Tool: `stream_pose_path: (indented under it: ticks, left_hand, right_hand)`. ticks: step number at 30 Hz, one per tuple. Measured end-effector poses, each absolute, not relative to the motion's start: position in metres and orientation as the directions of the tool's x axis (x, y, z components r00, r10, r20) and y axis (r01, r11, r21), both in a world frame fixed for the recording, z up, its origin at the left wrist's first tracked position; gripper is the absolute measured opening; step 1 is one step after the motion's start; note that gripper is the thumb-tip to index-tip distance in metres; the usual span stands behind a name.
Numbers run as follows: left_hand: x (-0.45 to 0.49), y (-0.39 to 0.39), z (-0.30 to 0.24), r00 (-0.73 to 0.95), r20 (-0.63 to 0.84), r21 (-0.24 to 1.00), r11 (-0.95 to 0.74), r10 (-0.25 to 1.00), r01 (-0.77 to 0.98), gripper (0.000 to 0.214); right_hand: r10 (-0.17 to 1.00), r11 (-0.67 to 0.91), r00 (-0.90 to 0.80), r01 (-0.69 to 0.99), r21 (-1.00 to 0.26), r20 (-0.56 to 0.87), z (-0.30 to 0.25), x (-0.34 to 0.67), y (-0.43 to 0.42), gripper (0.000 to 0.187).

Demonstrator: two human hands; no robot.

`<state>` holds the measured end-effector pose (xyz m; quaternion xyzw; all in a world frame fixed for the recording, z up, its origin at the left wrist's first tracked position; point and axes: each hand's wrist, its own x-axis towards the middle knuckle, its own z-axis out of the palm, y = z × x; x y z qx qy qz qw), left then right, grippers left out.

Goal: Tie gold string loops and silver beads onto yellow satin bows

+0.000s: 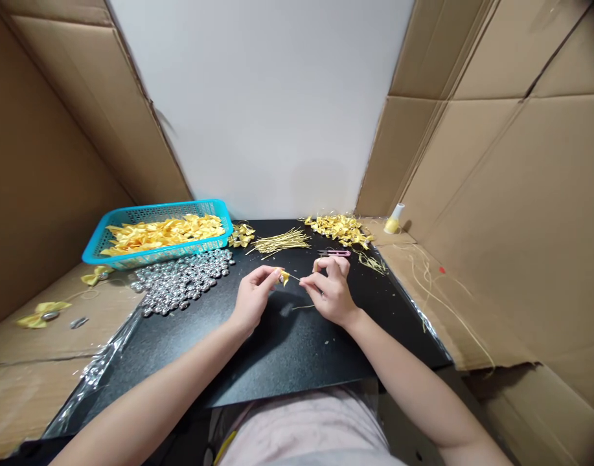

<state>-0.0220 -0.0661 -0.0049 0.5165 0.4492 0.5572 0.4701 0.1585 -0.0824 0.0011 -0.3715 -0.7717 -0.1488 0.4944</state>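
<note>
Between thumb and fingers, my left hand [252, 296] pinches a small yellow ribbon bow [285, 277] with a silver bead on it. A thin gold cord [295, 279] runs from the bow across to my right hand [331, 291], whose thumb and index finger are closed on its end. Both hands are above the middle of the black tabletop [258, 369]. Beyond them lies a bundle of cut gold cords [282, 242]. Pink-handled thread snips [336, 253] rest just past my right hand. A loose piece of cord [304, 307] lies below the hands.
At left stands a turquoise basket [153, 208] of yellow bows, with many silver beads [180, 283] before it. Finished-looking bows [340, 228] are piled at the back right. A thread cone [394, 219] stands on cardboard at right. Cardboard walls [530, 194] enclose both sides.
</note>
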Motion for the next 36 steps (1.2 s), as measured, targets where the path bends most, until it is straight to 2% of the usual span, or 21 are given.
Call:
stream_pose_path:
  ticks: [2, 6, 8, 11, 14, 25, 29, 33, 36]
  left_hand:
    - [-0.023, -0.064, -0.005, 0.009, 0.110, 0.991, -0.109, 0.994, -0.078, 0.024]
    - [-0.027, -0.066, -0.001, 0.168, 0.208, 0.978, -0.208, 0.964, -0.016, 0.022]
    - [-0.027, -0.069, 0.001, 0.248, 0.204, 0.979, -0.202, 0.947, -0.032, 0.022]
    - [-0.025, -0.072, 0.000, 0.396, 0.015, 0.991, 0.040, 0.918, -0.130, 0.034]
    - [-0.023, -0.073, -0.004, 0.489, -0.155, 0.951, 0.263, 0.858, -0.161, 0.040]
    - [-0.028, -0.076, 0.006, 0.569, -0.274, 0.927, 0.370, 0.775, -0.056, 0.031]
    - [-0.028, -0.076, 0.004, 0.541, -0.210, 0.958, 0.281, 0.814, -0.052, 0.027]
    - [-0.027, -0.078, 0.002, 0.484, -0.030, 0.999, 0.036, 0.875, -0.003, 0.023]
    - [-0.026, -0.083, 0.004, 0.439, 0.112, 0.986, -0.156, 0.891, 0.065, 0.024]
  right_hand:
    - [0.430, 0.672, -0.225, 0.727, -0.144, 0.874, 0.000, 0.159, -0.081, 0.014]
    - [0.486, 0.643, -0.153, 0.729, -0.234, 0.861, 0.002, 0.163, -0.079, 0.011]
    - [0.495, 0.655, -0.148, 0.711, -0.256, 0.856, 0.004, 0.166, -0.079, 0.011]
    - [0.507, 0.678, -0.167, 0.683, -0.272, 0.845, 0.006, 0.169, -0.079, 0.010]
    - [0.503, 0.705, -0.206, 0.659, -0.261, 0.839, 0.006, 0.170, -0.078, 0.010]
    - [0.494, 0.759, -0.289, 0.603, -0.245, 0.820, 0.006, 0.170, -0.080, 0.010]
    - [0.527, 0.761, -0.293, 0.581, -0.289, 0.797, 0.009, 0.170, -0.081, 0.008]
    - [0.575, 0.744, -0.305, 0.580, -0.331, 0.759, 0.011, 0.170, -0.080, 0.006]
    - [0.583, 0.744, -0.307, 0.574, -0.342, 0.752, 0.009, 0.169, -0.080, 0.005]
